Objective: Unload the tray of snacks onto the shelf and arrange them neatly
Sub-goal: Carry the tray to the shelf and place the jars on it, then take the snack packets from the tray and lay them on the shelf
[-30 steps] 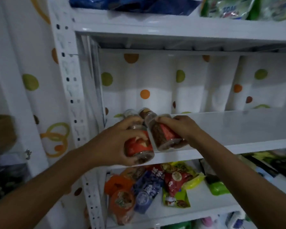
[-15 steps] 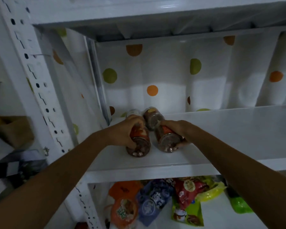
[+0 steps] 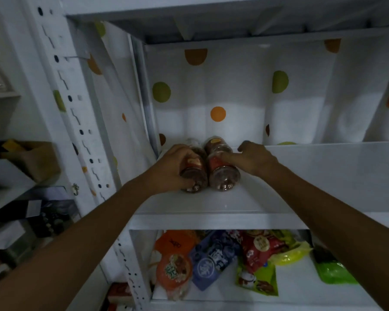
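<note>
Head view. Left jar point(image 3: 198, 175) and right jar point(image 3: 222, 176) lie on sides, touching, at far-left end of white shelf point(image 3: 301, 176), bases toward near edge. Left hand point(image 3: 175, 167) wraps left jar, fingers over top, thumb at base. Right hand point(image 3: 256, 159) rests on right jar, fingers fairly straight across red label, not wrapped. Spotted curtain point(image 3: 234, 90) behind. Snack packets point(image 3: 213, 261) piled on lower shelf point(image 3: 296, 286).

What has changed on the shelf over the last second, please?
The left jar and right jar moved from midair before the shelf onto its left rear corner, lying side by side. The left hand still grips its jar; the right hand has loosened to a touch. The snack packets below stayed put.
</note>
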